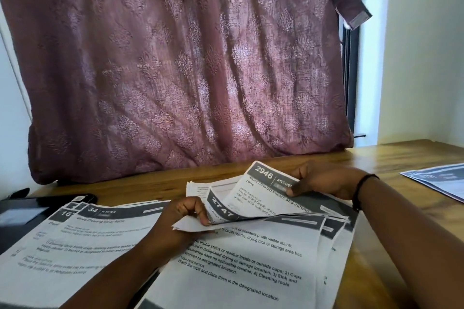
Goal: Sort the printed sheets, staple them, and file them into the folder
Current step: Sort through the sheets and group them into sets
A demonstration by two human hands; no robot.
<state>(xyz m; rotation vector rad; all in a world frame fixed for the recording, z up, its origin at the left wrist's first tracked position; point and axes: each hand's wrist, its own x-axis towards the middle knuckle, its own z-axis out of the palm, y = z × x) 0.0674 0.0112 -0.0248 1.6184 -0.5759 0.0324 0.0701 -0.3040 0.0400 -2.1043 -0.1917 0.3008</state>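
Bare table [391, 158] is showing to my right, between the fanned stack of sheets [251, 266] and a separate printed sheet [437, 180] near the edge. A strip is running free along the back, under the curtain [175, 70]. On my left, a second pile [82, 241] and a dark tablet [27, 208] are blocking the way.
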